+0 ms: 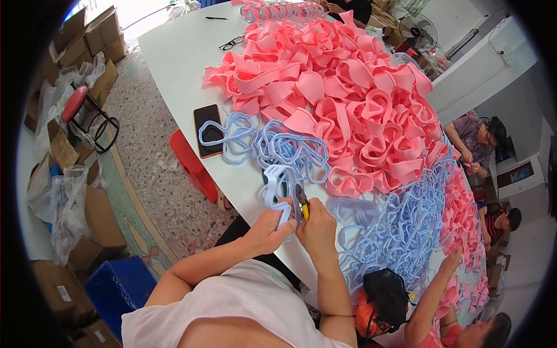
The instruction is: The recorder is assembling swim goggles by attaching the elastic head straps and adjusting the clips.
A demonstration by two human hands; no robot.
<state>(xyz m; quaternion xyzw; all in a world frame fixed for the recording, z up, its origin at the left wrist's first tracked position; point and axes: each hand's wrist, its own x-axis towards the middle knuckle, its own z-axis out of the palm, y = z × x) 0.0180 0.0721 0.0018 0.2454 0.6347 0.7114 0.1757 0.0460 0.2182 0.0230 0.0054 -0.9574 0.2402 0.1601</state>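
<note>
In front of my body, over the table's near edge, my left hand (271, 230) grips a pale blue loop-shaped frame (272, 184), soft and bent, that rises above the fingers. Close beside it, my right hand (317, 226) is closed around hand pliers (301, 199) with a dark head and a yellow handle part. The jaws lie against or right next to the blue frame; I cannot tell if they touch it. Just beyond my hands lies a small heap of similar blue loops (293, 145). One loop lies partly over a dark phone (208, 122).
A large pile of pink soft bands (331, 87) covers the table's middle. More blue loops (400, 214) are heaped at right, by a black and orange bag (383, 301). Glasses (232, 42) lie at the far left edge. A red stool (191, 168) stands beside the table. Co-workers sit at right.
</note>
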